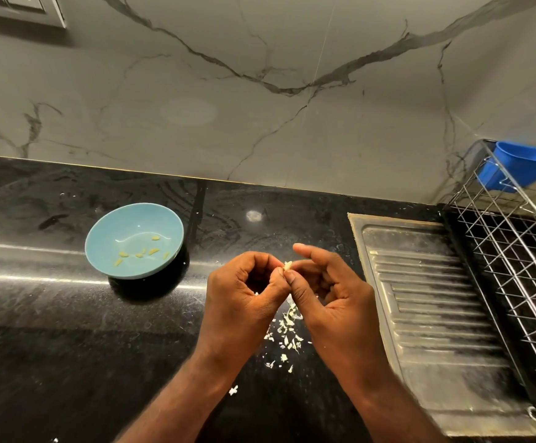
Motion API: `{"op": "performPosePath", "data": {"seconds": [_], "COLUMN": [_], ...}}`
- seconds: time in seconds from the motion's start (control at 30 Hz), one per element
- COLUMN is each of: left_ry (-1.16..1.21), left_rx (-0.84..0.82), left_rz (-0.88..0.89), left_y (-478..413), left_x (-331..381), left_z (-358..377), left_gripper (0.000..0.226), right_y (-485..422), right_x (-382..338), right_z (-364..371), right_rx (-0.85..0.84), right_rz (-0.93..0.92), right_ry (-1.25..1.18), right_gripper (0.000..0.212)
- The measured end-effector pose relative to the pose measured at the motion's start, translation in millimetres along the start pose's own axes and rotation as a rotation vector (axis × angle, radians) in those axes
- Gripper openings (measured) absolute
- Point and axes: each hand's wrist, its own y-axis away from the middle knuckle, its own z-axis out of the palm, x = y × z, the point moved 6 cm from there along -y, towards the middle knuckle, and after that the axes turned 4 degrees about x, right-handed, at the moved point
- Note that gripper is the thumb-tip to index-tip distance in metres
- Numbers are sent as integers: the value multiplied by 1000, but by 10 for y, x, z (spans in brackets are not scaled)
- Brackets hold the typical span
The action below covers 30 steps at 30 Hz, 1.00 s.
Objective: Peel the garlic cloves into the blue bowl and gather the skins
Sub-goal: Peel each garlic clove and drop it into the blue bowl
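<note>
While aloft, clove [287, 266] between left hand [244, 294], right hand [335, 292]

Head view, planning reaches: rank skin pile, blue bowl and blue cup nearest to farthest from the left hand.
1. skin pile, just right of the left hand
2. blue bowl, to its left
3. blue cup, far right in the rack

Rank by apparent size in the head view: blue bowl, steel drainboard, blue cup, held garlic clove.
1. steel drainboard
2. blue bowl
3. blue cup, farther off and cropped, so unsure
4. garlic clove, pinched between left hand and right hand
</note>
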Motion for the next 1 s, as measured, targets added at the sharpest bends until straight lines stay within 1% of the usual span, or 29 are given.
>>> {"op": "performPosePath", "data": {"seconds": [0.1, 0.2, 0.4, 0.47, 0.5, 0.53, 0.57, 0.6, 0.7, 0.8, 0.97, 1.0], "left_ry": [-14, -1, 14, 51, 73, 87, 100, 106, 91, 37, -51, -63], "left_rx": [-4, -2, -30, -31, -39, -40, -42, -40, -19, -8, -22, -17], "left_rz": [4, -10, -23, -41, -52, -55, -61, -63, -86, -108, -104, -103], "left_y": [-3, -8, 20, 28, 32, 34, 34, 32, 17, 1, -11, -13], "left_x": [35, 42, 24, -6, -10, -9, -4, -5, -16, -84, -98, -104], "left_z": [-7, -9, 28, 35, 40, 40, 40, 38, 14, -21, -29, -32], "left_gripper": [16, 16, 17, 11, 5, 8, 13, 14, 4, 8, 23, 23], "right_y": [-10, -20, -14, -9, -11, -15, -20, -21, -33, -35, -37, -40], "right_x": [8, 18, 100, 116, 127, 119, 122, 127, 194, 256, 271, 260], "right_z": [-18, -15, -15, -2, 1, -1, -7, -9, -11, -10, -23, -27], "right_rx": [20, 17, -8, -20, -16, -7, 7, 15, 25, 18, 3, 6], "right_rz": [-72, -75, 50, 134, 174, 206, 227, 255, 335, 405, 413, 406], "right_ry": [47, 57, -18, -96, -154, -210, -243, -276, -409, -519, -535, -529], "right_gripper": [21, 21, 19, 21, 17, 10, 10, 15, 17, 23, 26, 27]}}
